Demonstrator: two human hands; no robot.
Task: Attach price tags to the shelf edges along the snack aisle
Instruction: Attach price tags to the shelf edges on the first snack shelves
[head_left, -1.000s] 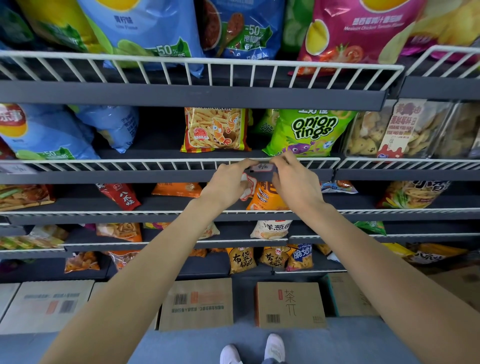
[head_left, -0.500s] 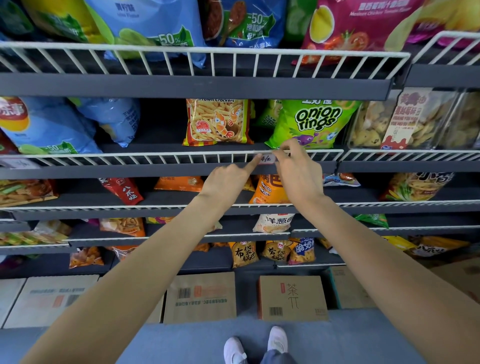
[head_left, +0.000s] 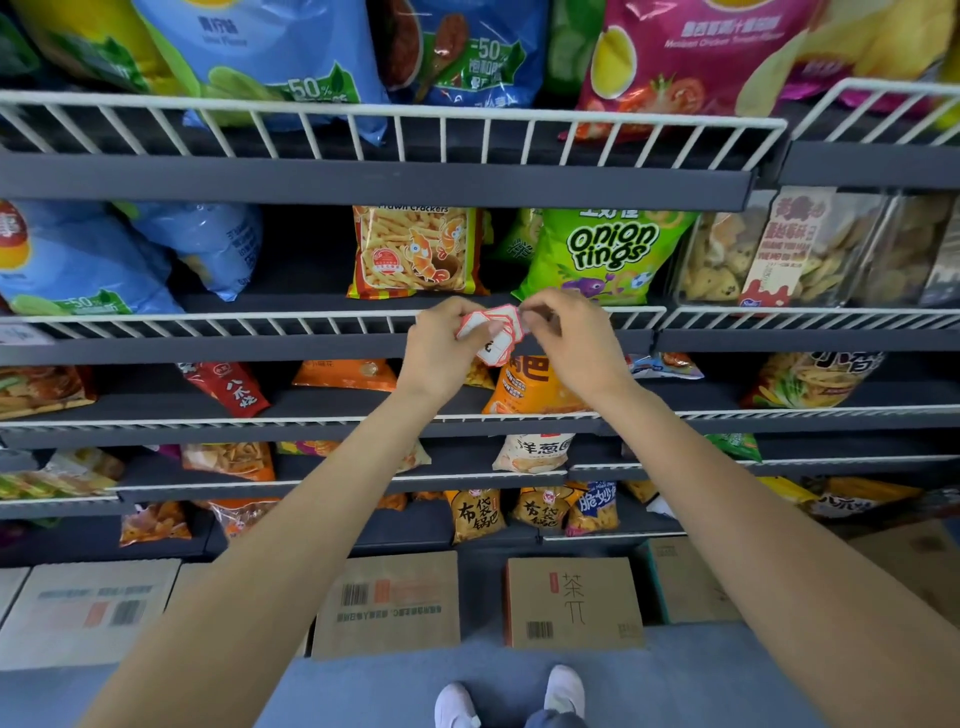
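Observation:
My left hand holds a small fanned stack of white price tags with red borders in front of the grey shelf edge of the second shelf. My right hand pinches the top right tag of that stack with thumb and forefinger. Both hands hover just in front of the white wire rail, below the prawn crackers bag and the green onion rings bag.
Above is another grey shelf edge with large chip bags. Lower shelves carry small orange and red snack packs. Cardboard boxes stand on the floor by my white shoes. Clear cookie tubs sit at right.
Earlier both hands pressed a tag onto the second shelf's edge. They have drawn back slightly, and the left hand shows a fanned stack of tags that the right hand pinches.

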